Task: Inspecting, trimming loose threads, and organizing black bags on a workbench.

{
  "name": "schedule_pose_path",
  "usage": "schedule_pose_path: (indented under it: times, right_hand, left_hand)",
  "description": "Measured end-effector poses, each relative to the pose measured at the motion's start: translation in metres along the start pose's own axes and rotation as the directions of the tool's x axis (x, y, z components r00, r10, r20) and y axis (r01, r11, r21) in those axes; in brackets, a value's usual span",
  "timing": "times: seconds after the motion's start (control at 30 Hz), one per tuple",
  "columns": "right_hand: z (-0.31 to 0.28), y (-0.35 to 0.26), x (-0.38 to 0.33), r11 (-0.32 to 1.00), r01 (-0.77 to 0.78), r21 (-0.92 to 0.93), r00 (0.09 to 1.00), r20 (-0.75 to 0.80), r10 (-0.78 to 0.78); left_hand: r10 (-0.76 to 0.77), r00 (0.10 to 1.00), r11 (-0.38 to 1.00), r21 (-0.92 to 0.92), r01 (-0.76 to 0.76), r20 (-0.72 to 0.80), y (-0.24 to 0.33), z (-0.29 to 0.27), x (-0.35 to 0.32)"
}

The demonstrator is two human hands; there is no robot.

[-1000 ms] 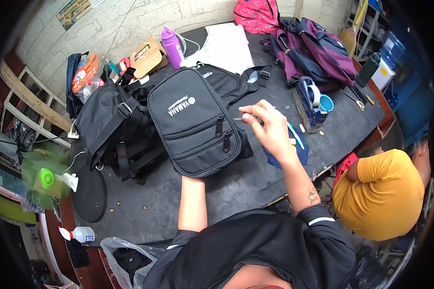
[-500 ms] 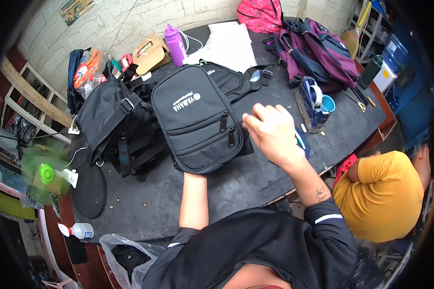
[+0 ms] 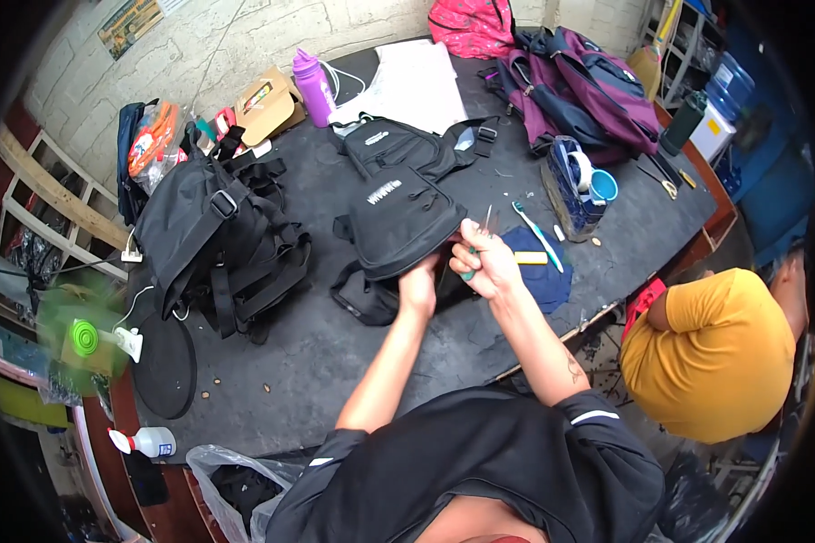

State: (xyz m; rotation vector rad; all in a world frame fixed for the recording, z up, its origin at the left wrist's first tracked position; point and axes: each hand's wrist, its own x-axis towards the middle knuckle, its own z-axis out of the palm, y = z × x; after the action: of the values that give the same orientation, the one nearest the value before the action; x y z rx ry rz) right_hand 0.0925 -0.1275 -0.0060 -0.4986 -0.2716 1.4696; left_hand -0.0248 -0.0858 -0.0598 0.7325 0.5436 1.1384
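Two-handed work over dark surface [image 3: 272,362], with black bag [image 3: 406,222] tilted near its middle. Advisable to keep bag taut and tip clear of skin. Touching lower edge with left hand [image 3: 417,288], fingers partly hidden, closure unconfirmed; with right hand [image 3: 487,263] clenched just beside, around slim metal-tipped tool [image 3: 488,218].

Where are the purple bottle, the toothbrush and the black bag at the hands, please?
Purple bottle [image 3: 315,95]: head view, middle of its body.
Toothbrush [image 3: 542,241]: head view, its handle.
Black bag [image 3: 404,230]: head view, its front panel.
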Motion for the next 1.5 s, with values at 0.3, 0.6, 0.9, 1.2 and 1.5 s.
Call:
schedule_pose_path:
  times: [0.3,0.6,0.9,1.2,1.5]
  right_hand:
    - [-0.004,-0.017,-0.011,0.761,0.140,-0.634,0.986,0.020,-0.165]
    - [0.013,-0.038,-0.008,0.269,0.518,-0.812,0.793,0.339,-0.506]
    - [-0.003,-0.048,-0.018,0.987,0.091,0.132,0.761,0.630,-0.155]
    - [-0.020,-0.027,-0.013,0.995,-0.001,0.099,0.996,0.090,-0.008]
    - [-0.046,-0.015,0.000,0.979,-0.025,0.202,0.985,0.175,-0.011]
  left_hand:
    - [0.068,0.982,0.958,-0.287,-0.014,0.176,0.044,-0.002,-0.014]
    - [0.163,0.977,0.983,-0.103,-0.149,0.140,0.037,0.005,-0.025]
    - [0.232,0.969,0.966,-0.137,-0.220,0.080,0.040,-0.005,-0.027]
    - [0.141,0.959,0.984,-0.140,-0.109,0.246,0.043,0.002,-0.037]
    - [0.143,0.900,0.744,-0.644,0.176,0.411,0.077,-0.014,-0.024]
